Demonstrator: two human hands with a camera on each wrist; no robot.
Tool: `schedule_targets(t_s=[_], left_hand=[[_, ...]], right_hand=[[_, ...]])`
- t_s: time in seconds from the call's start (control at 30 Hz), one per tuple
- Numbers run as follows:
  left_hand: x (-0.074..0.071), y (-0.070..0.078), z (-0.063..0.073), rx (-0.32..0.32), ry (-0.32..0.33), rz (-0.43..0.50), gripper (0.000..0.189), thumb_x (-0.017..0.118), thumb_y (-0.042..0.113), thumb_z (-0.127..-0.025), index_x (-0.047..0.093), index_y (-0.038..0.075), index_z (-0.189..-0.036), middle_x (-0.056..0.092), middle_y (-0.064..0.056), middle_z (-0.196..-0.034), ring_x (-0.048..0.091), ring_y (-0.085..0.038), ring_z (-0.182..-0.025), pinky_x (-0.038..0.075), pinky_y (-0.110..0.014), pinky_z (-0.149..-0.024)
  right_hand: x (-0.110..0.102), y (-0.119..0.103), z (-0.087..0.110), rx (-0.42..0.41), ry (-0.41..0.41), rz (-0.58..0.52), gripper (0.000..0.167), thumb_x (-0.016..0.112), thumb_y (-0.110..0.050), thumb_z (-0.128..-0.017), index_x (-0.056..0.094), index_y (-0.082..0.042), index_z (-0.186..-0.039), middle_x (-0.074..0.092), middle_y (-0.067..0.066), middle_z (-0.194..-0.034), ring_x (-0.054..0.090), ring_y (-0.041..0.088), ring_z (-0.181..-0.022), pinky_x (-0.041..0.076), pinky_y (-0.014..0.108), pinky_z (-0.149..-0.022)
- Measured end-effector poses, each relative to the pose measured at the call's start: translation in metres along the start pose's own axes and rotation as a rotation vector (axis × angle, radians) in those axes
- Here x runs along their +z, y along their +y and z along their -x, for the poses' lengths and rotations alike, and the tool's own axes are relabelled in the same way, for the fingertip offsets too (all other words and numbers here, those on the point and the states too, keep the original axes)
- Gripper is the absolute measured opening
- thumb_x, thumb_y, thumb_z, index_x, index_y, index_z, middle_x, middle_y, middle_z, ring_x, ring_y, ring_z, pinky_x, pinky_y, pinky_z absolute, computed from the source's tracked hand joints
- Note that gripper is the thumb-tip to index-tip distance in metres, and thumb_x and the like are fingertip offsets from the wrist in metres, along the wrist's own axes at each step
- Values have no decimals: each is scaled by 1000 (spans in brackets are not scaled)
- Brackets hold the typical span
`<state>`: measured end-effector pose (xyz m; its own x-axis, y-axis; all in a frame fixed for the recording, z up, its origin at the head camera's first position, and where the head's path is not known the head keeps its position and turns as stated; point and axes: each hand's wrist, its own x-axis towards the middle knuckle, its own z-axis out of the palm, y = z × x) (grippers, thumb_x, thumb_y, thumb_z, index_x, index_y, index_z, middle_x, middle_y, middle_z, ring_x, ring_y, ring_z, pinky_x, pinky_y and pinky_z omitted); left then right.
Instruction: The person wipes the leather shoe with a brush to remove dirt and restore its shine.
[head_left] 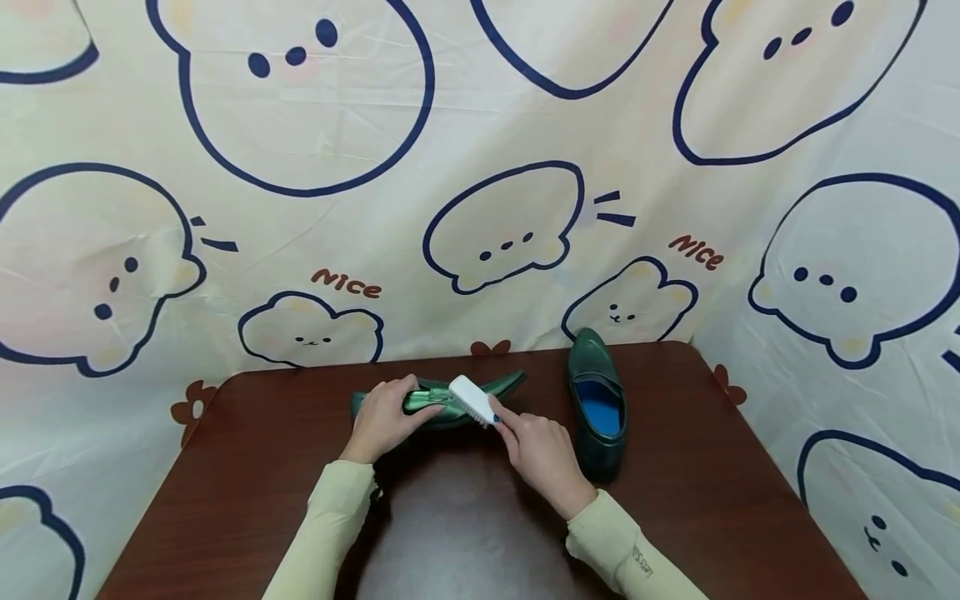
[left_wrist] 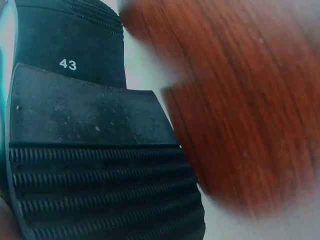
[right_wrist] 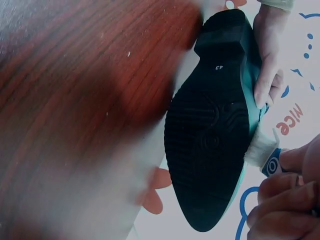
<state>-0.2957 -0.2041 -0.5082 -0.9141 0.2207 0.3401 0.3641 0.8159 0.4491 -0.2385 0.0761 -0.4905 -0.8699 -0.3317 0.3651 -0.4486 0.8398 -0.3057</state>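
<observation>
A green loafer (head_left: pixel 510 382) is tipped on its side near the back of the table, toe to the right. My left hand (head_left: pixel 384 417) grips it around the heel end and upper. In the right wrist view its dark ridged sole (right_wrist: pixel 207 135) is exposed, and the left wrist view shows "43" on the sole (left_wrist: pixel 95 117). My right hand (head_left: pixel 546 458) holds a white brush (head_left: pixel 470 398) with a blue part near the fingers. The brush's pale bristles (right_wrist: pixel 261 147) touch the side of the upper.
A second green loafer (head_left: pixel 597 450) with a blue insole stands upright to the right of my right hand, toe toward the back. The brown table (head_left: pixel 225 500) meets a cartoon-printed cloth (head_left: pixel 510 317) behind and at both sides.
</observation>
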Motion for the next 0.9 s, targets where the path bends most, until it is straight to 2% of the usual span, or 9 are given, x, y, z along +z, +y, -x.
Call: schedule_targets(t_s=[0.23,0.43,0.53,0.77,0.9], left_hand=[[1,-1,-1,4,10,-4,43,77,58,-87,56,21,-90,58,7,-74,49,-14,-71,40,-33,-70],[2,-1,-1,12,12,-4,44,77,60,-87,57,21,-91,60,8,-75,50,-13,-72,41,-33,-71],[2,-1,-1,19,1,-3,46,74,64,-87,57,22,-91,60,8,-75,50,-13,-72,41,-33,-70],[-1,-1,3,18,37,-17,43,80,58,-85,56,22,-88,58,8,-73,50,-15,-71,41,-34,-70],[0,0,2,26,27,-7,46,79,61,-84,56,21,-86,57,8,-72,49,-14,-72,40,-33,-69]], right_hand=[[-3,4,-3,92,50,76,44,71,-29,-99,65,-26,-142,65,0,-68,50,13,-51,36,24,-45],[-4,5,-6,82,125,155,41,72,-27,-98,68,-20,-139,68,7,-70,49,15,-45,36,25,-40],[-6,8,-7,117,163,203,40,73,-27,-98,69,-19,-137,67,9,-69,46,18,-43,38,28,-40],[-10,10,-11,138,100,185,43,71,-27,-100,65,-18,-142,68,8,-72,46,16,-44,39,27,-41],[-11,11,-9,155,91,180,44,71,-27,-100,65,-19,-142,68,8,-72,44,14,-44,39,26,-41]])
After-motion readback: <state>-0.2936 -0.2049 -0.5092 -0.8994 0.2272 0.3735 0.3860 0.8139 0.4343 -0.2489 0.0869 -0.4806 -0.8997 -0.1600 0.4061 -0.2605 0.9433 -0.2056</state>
